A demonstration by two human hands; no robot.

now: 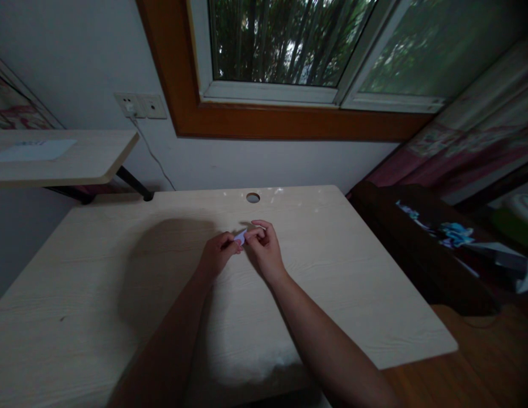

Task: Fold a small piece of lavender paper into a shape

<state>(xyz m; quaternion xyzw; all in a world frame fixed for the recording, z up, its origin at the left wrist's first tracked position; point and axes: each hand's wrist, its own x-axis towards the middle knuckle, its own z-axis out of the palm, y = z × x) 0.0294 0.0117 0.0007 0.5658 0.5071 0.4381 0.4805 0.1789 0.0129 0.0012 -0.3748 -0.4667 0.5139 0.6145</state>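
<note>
Between my two hands is a small folded piece of pale lilac paper [240,236], with a pointed corner at its upper right. My left hand [219,253] pinches its left side between thumb and fingers. On the paper's right edge, my right hand [265,245] closes thumb and finger, while its other fingers curl loosely above. Both hands are over the far middle part of the light wood-grain table [332,255]. Part of the paper is hidden behind my fingertips.
A round cable hole [253,198] lies near the table's back edge. At left stands a raised shelf [102,153] bearing a sheet of paper [34,150]. A white cord [155,156] hangs from the wall socket [140,106]. Dark furniture with assorted items [455,233] is at right.
</note>
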